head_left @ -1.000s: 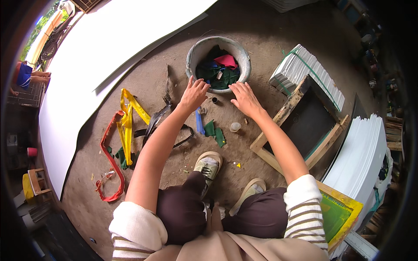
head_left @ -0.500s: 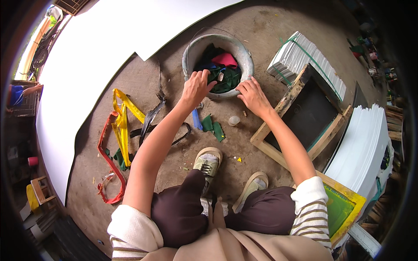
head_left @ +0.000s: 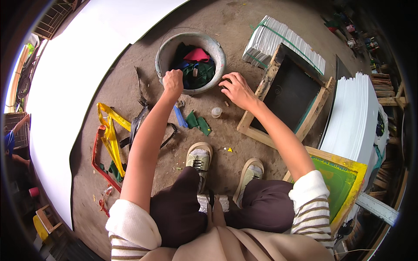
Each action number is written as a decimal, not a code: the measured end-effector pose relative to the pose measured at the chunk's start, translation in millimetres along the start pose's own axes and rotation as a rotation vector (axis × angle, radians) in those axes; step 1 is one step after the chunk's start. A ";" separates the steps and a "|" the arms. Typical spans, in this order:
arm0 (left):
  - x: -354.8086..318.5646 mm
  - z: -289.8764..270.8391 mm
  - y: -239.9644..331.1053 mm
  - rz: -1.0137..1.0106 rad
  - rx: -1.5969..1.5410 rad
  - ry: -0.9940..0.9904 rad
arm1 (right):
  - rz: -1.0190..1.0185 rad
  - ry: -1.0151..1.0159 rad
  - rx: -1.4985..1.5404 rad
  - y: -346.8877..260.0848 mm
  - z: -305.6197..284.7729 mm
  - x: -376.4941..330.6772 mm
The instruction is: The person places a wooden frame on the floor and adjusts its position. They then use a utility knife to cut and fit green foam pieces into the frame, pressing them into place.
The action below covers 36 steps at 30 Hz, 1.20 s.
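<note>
A round grey bucket [head_left: 220, 61] stands on the floor ahead of me, its rim worn and stained. Inside lie crumpled dark green and blue cloth scraps [head_left: 204, 76] and a pink-red scrap [head_left: 197, 55]. My left hand [head_left: 173, 82] is closed on the bucket's near left rim; its fingertips are hidden. To the right of the bucket, apart from its rim, my right hand [head_left: 236, 90] hovers with loosely bent fingers spread and nothing in them. Close by on the floor are green cloth scraps [head_left: 198, 123], a blue strip [head_left: 180, 116] and a small whitish cup [head_left: 216, 113].
Yellow [head_left: 112, 141], red [head_left: 96, 150] and black strips lie at left beside a large white sheet [head_left: 78, 87]. At right are a wooden frame with a dark panel [head_left: 287, 95], a strapped white stack [head_left: 278, 41], white sheets [head_left: 352, 117] and a yellow-edged green screen [head_left: 333, 187].
My right hand has let go of the bucket's near right rim and moved off it. My left hand has closed into a fist at the rim. The view has shifted.
</note>
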<state>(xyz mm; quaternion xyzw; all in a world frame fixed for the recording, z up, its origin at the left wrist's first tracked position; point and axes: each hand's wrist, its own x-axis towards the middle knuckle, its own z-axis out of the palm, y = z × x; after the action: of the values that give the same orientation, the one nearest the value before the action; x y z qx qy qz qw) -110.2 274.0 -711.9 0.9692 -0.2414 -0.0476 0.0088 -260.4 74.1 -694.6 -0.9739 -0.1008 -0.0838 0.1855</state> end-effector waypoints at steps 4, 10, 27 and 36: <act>-22.4 -29.9 -8.5 0.113 -0.276 0.233 | -0.034 -0.057 -0.074 -2.8 -23.3 -2.2; -53.6 -134.4 0.9 0.237 -0.622 0.146 | -0.086 0.330 0.150 -54.1 -79.1 46.8; -146.1 -163.1 -105.7 0.286 -0.659 0.154 | 0.029 0.073 0.505 -165.1 -36.3 62.9; -137.3 -60.1 -171.2 -0.104 -0.629 0.159 | 0.225 0.084 0.371 -146.1 143.0 15.9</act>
<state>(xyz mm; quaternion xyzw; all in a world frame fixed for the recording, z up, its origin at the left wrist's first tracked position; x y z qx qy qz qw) -145.1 489.2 -646.9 0.9307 -0.1637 -0.0443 0.3240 -260.2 263.8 -772.3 -0.9239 0.0029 -0.0831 0.3735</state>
